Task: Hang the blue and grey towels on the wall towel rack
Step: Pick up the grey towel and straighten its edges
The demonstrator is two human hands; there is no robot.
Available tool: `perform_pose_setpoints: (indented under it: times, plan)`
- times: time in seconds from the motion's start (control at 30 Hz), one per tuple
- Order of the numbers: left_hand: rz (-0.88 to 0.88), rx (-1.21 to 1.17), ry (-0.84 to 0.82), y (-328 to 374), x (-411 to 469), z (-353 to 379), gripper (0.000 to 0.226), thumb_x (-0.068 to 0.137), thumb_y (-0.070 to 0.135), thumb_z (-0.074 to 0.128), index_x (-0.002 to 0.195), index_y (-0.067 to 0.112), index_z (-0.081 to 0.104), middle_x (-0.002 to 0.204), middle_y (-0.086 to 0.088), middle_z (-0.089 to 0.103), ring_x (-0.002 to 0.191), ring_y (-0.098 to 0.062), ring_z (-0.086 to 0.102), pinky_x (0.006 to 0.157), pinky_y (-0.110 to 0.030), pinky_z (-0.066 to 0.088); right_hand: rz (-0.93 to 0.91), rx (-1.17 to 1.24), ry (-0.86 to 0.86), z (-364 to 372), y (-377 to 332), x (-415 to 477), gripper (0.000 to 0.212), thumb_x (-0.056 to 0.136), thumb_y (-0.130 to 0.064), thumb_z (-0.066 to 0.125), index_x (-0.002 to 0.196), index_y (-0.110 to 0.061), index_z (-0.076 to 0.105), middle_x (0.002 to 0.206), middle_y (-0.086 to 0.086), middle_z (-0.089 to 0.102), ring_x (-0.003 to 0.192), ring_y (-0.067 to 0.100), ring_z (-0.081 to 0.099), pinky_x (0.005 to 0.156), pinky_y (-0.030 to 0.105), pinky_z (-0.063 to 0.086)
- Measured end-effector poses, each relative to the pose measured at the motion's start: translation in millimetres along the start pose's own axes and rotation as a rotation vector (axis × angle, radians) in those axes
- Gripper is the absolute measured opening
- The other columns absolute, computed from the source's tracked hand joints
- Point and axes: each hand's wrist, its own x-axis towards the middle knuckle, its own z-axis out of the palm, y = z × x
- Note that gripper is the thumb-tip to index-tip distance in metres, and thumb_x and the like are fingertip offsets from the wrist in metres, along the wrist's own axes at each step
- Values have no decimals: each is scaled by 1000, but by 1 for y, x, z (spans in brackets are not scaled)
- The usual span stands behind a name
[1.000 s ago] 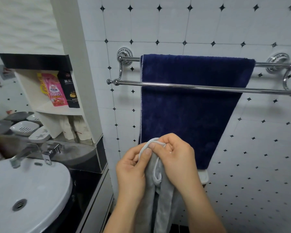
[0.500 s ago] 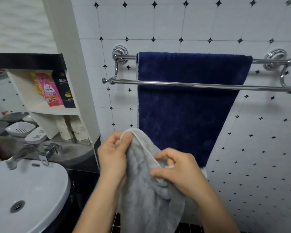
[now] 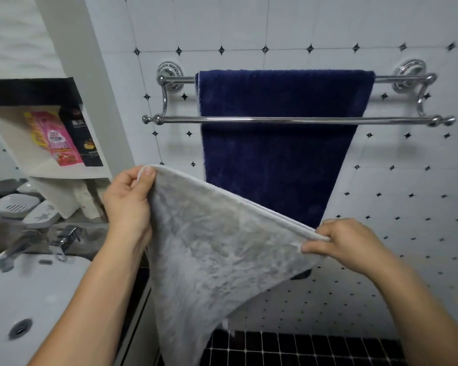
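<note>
Grey towel (image 3: 217, 249) now spread from bunched, left hand (image 3: 128, 204) and right hand (image 3: 347, 244) each pinch-grip its top edge; front bar (image 3: 275, 120) free above grips, blue towel (image 3: 280, 154) already hung.

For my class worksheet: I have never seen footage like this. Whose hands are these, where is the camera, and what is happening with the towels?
There is no machine here. A person wears a wide-angle camera on the head, so you look forward and down at their own two bare hands. The left hand pinches an upper corner of the grey towel. The right hand pinches its top edge further along and lower down, so the towel is spread out below the wall towel rack. The blue towel already hangs over the rack's back bar, behind the front bar, which carries nothing. To the left are a white sink, a tap and a shelf holding packets.
</note>
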Motion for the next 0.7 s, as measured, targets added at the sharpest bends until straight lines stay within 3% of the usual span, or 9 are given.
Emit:
perform_pose_setpoints:
  times: [0.13,0.2,0.3,0.33,0.43,0.5,0.53,0.63,0.7]
  plan:
    - [-51,22,-8,-10,-1,-1,11,89,17,67,78,19,66,73,-2,62,67,-11,56,73,-31,49,124,34,130,-13,17,6,38,80,-63,64,62,-30,65,90,-7,51,78,12,53,67,35,48]
    - [-84,38,-15,-17,-1,-3,8,88,18,68,80,18,67,76,-6,61,69,-14,56,74,-33,50,216,80,157,-12,19,9,36,86,-56,62,67,-25,65,80,-3,58,71,17,55,60,34,45]
    - [-102,25,31,-25,0,-2,10,92,15,63,82,15,64,76,-4,62,66,-11,58,70,-26,52,274,187,413,-11,9,11,35,93,-45,58,78,-15,70,61,4,59,61,22,54,53,32,38]
    - [-109,10,60,-28,1,-2,10,92,15,62,82,14,64,77,-4,63,66,-10,58,70,-25,52,225,281,394,-12,3,9,35,92,-42,60,75,-13,70,62,6,62,59,20,55,53,32,40]
    - [-152,-1,70,-36,7,-6,10,94,15,60,94,6,65,82,-6,64,69,-11,59,73,-28,52,-46,657,-97,-17,-23,-12,35,84,-31,76,59,-9,65,62,7,59,54,11,50,58,25,41]
    - [-182,20,58,-41,9,-12,11,94,16,60,92,7,66,81,-7,63,69,-13,58,74,-29,51,-123,743,-253,-22,-26,-17,37,77,-26,82,59,-1,61,62,10,50,59,17,45,60,27,38]
    - [-187,27,58,-42,9,-13,11,94,16,60,86,10,65,79,-5,63,68,-12,57,72,-28,51,-71,730,-177,-23,-24,-14,40,76,-25,83,59,1,58,61,11,48,57,17,44,57,27,37]
    - [-190,54,28,-42,7,-10,18,93,15,61,76,16,63,68,1,63,62,-10,55,66,-25,50,278,476,290,-28,-13,5,40,79,-33,79,62,0,62,55,11,50,50,20,45,49,27,36]
    - [-190,67,2,-43,6,-5,19,93,14,62,74,17,62,63,5,64,60,-9,56,64,-24,50,248,484,262,-30,-18,5,50,77,-36,80,69,9,59,54,10,39,48,22,35,49,28,28]
